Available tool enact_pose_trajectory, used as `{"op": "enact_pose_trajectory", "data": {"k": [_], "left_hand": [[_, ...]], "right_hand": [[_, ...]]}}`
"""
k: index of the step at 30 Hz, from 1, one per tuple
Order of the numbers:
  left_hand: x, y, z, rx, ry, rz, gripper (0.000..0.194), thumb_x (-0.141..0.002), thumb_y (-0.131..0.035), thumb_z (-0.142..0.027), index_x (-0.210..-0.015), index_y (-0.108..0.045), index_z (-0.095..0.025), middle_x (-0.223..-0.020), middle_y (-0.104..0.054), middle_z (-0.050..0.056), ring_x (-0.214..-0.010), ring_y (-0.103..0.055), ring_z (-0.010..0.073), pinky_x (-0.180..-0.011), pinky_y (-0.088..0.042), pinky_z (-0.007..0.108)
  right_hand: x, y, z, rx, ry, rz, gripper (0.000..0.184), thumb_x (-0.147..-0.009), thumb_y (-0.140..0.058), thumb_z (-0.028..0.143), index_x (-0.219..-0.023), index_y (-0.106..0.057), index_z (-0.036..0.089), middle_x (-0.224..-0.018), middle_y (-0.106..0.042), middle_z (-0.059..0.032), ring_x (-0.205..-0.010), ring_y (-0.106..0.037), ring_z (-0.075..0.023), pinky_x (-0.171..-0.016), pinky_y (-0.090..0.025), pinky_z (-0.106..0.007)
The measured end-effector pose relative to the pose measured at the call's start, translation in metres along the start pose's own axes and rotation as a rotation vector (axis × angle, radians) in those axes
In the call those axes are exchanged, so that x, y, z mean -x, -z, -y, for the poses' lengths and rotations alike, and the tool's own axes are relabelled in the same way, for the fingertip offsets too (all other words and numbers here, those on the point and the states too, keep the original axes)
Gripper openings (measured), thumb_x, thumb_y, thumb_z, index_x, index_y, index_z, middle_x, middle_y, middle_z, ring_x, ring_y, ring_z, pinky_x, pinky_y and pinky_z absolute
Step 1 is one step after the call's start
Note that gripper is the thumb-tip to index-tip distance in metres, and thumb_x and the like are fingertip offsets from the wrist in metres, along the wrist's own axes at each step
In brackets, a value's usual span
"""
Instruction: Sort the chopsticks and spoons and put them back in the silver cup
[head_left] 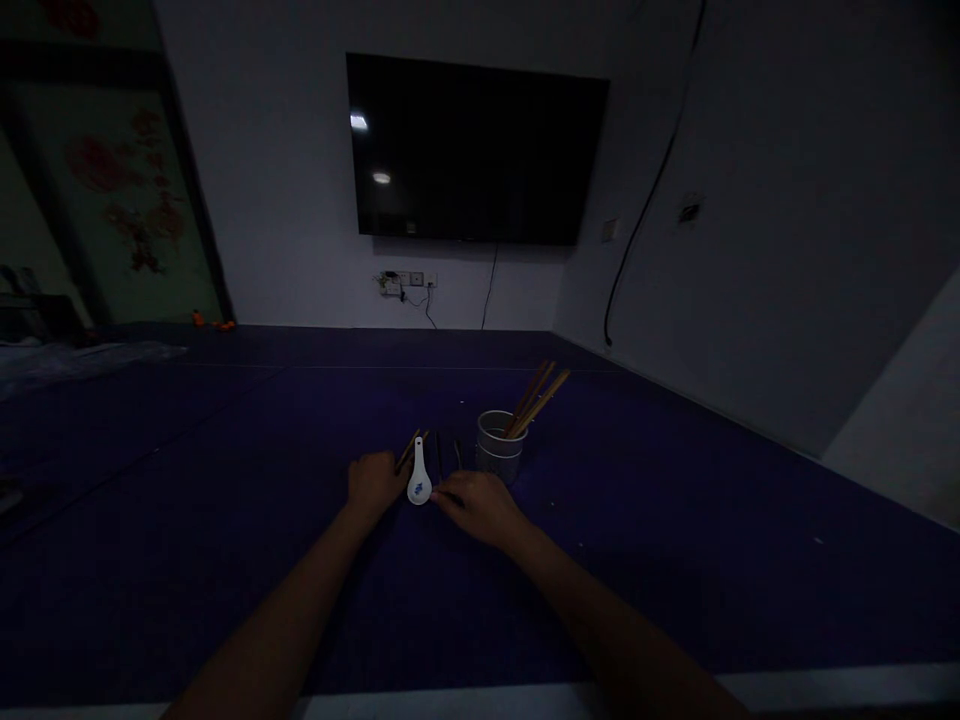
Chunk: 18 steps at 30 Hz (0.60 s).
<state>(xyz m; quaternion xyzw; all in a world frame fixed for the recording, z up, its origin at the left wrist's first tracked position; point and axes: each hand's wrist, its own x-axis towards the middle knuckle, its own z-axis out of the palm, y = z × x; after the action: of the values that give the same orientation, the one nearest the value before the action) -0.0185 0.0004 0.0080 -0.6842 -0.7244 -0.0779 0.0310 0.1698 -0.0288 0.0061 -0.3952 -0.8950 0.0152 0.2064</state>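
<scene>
A white ceramic soup spoon (419,475) with a small blue mark in its bowl lies between my two hands, its handle pointing away from me. My left hand (375,480) is at its left, fingers closed about the lower part of thin chopsticks (407,450); their exact hold is partly hidden. From the right, the pinched fingertips of my right hand (480,503) meet the rim of the spoon's bowl. Just past that hand are two slim dark utensils (439,452), with their near ends hidden and their kind too dark to tell.
A grey metal cup (499,464) stands right behind my right hand, with several wooden chopsticks (536,403) leaning right in it. Everything rests on a wide dark blue surface (225,480). Clear plastic sheeting (90,362) lies far left. A television (480,150) hangs on the back wall.
</scene>
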Motion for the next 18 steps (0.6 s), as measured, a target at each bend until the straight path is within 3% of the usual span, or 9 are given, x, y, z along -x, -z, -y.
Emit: {"op": "enact_pose_trajectory", "data": {"k": [10,18], "left_hand": [[-0.0002,0.0014,-0.003,0.013,0.028,-0.03,0.04,-0.095,-0.033,-0.038,-0.111,-0.061,-0.013,-0.096,-0.071,0.016,-0.096,-0.068,0.0263,-0.079,-0.047,0.033],[0.0009,0.0009,-0.0006,0.026,-0.015,-0.078,0.041,-0.092,-0.04,-0.044,-0.107,-0.062,-0.013,-0.096,-0.07,0.016,-0.099,-0.066,0.0274,-0.081,-0.047,0.034]], "right_hand": [[-0.0026,0.0025,-0.0042,0.03,-0.077,-0.064,0.023,-0.093,-0.053,0.032,-0.095,-0.074,0.022,-0.094,-0.073,-0.0055,-0.092,-0.062,-0.0187,-0.079,-0.044,-0.028],[-0.0039,-0.0046,-0.0093,0.027,-0.016,-0.052,0.021,-0.092,-0.055,0.031,-0.094,-0.074,0.022,-0.095,-0.073,-0.0058,-0.092,-0.061,-0.0184,-0.08,-0.044,-0.029]]}}
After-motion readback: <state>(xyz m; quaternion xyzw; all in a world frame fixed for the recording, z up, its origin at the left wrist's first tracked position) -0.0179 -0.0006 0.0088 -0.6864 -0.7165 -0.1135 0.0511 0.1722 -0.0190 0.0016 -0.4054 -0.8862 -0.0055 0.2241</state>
